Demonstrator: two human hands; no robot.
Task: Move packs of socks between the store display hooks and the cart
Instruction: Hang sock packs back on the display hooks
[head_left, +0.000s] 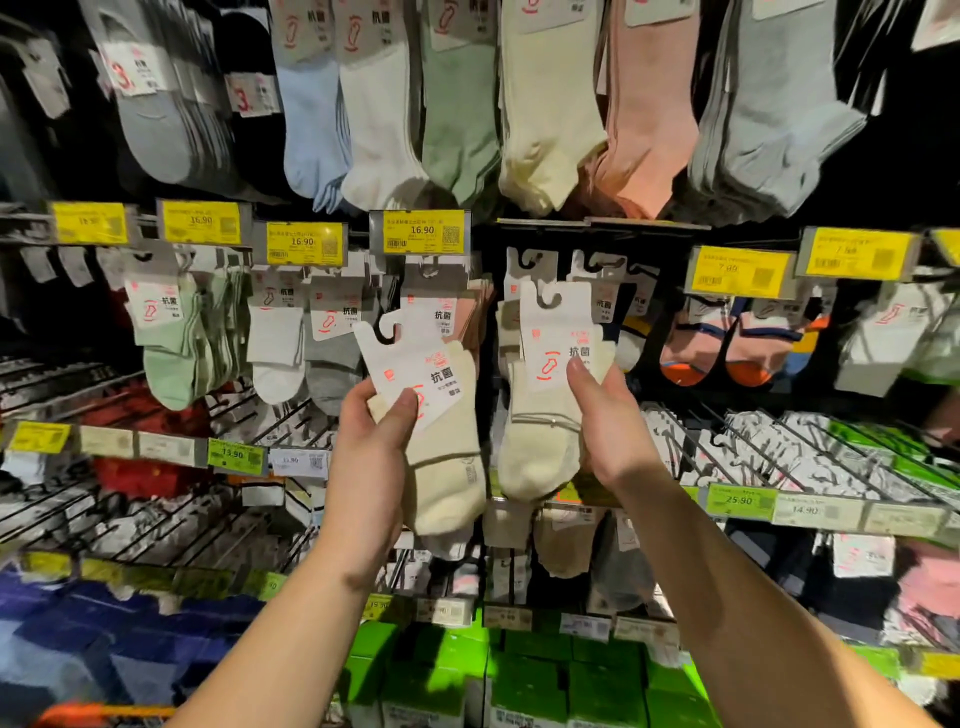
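My left hand (371, 447) grips a pack of cream socks (447, 467) by its white card, tilted and off the hooks, just below the yellow 16.90 price tag (422, 231). To its right, my right hand (610, 426) pinches a second cream sock pack (540, 441), thumb on its white card. That pack's card hook sits a little below the display hook (535, 257), in front of more cream packs hanging there. No cart is in view.
Rows of sock packs hang on hooks above and to both sides: green (171, 353), white and grey at left, pink and navy (727, 343) at right. Wire hooks (779, 447) jut out at the lower shelves. Green boxes (519, 680) sit at the bottom.
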